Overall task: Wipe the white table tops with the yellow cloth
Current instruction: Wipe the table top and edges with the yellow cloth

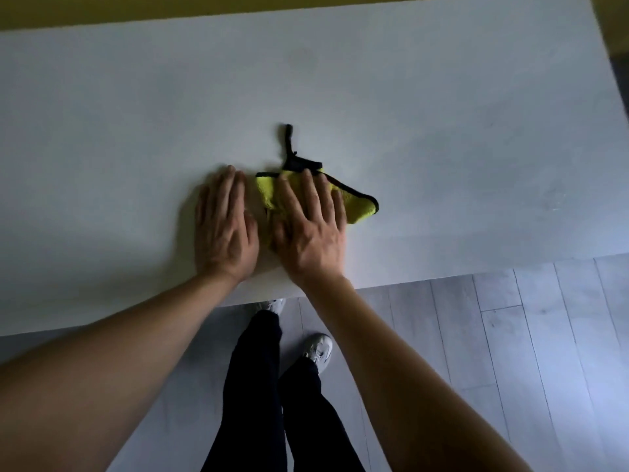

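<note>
Yellow cloth (360, 207), edged in black, lies crumpled on the white table top (442, 114) near the near edge, roughly mid-width of the view. A black loop (288, 141) extends from the cloth's far corner and lies flat on the surface, pointing away from the person.

Right hand (311, 226): palm down on the cloth, fingers straight and slightly spread, pressing the fabric against the table. Nothing is pinched or curled round. The hand covers the left and middle part of the cloth; the right corner of the cloth shows past the little finger.

Left hand (223, 226): palm down directly on the bare table, just beside the cloth on its left. Fingers straight and held close together. Whether the thumb touches the cloth cannot be told; the two hands lie side by side with a narrow gap between them.

Both forearms are bare and reach in from the near side of the view.

Table surface: matt white, evenly lit, with faint smears visible toward the right. Its far edge meets a yellow wall (204, 8).

Below the near table edge: grey plank floor (510, 335), dark trousers (255, 386), and light-coloured shoes (318, 350), one set forward under the table edge and partly hidden by it.
</note>
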A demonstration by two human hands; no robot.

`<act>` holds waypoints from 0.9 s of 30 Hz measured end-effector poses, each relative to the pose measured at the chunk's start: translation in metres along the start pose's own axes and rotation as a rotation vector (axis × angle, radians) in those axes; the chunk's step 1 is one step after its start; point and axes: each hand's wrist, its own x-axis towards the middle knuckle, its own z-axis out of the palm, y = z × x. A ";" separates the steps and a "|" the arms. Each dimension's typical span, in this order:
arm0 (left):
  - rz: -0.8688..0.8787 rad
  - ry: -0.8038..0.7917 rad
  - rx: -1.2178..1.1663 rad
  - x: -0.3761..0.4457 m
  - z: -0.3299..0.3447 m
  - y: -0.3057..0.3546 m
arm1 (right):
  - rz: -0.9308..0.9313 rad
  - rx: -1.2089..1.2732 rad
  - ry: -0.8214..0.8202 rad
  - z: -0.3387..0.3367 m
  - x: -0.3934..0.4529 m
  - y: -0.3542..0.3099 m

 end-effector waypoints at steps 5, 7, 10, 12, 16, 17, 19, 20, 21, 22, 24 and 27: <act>0.013 0.002 0.007 0.000 0.001 0.001 | 0.011 -0.009 0.095 -0.011 0.018 0.053; 0.001 -0.013 0.013 0.000 0.000 0.002 | 0.213 -0.067 0.207 -0.023 0.030 0.100; -0.012 -0.037 0.016 0.001 -0.001 0.004 | 0.440 -0.197 0.235 -0.053 0.045 0.167; -0.014 -0.035 0.028 0.001 -0.001 0.005 | 0.470 -0.220 0.201 -0.062 0.049 0.186; -0.020 -0.033 0.013 0.002 -0.003 0.005 | 0.505 -0.100 0.256 -0.054 0.055 0.169; -0.017 -0.028 0.011 0.002 -0.003 0.005 | 0.472 -0.097 0.254 -0.048 0.056 0.155; -0.007 -0.020 0.000 0.002 -0.003 0.006 | 0.329 -0.059 0.244 -0.028 0.059 0.111; -0.001 -0.014 -0.004 0.002 -0.002 0.005 | 0.230 -0.018 0.241 -0.016 0.061 0.082; 0.004 -0.007 -0.006 0.001 -0.002 0.004 | 0.124 0.020 0.230 -0.004 0.062 0.053; 0.006 0.003 -0.009 0.001 -0.002 0.004 | 0.029 0.044 0.203 0.007 0.062 0.027; 0.021 0.023 -0.008 0.001 -0.001 0.002 | -0.090 0.065 0.146 0.019 0.062 -0.006; 0.025 0.007 0.009 0.002 -0.001 0.001 | -0.158 0.066 0.145 0.015 0.067 0.002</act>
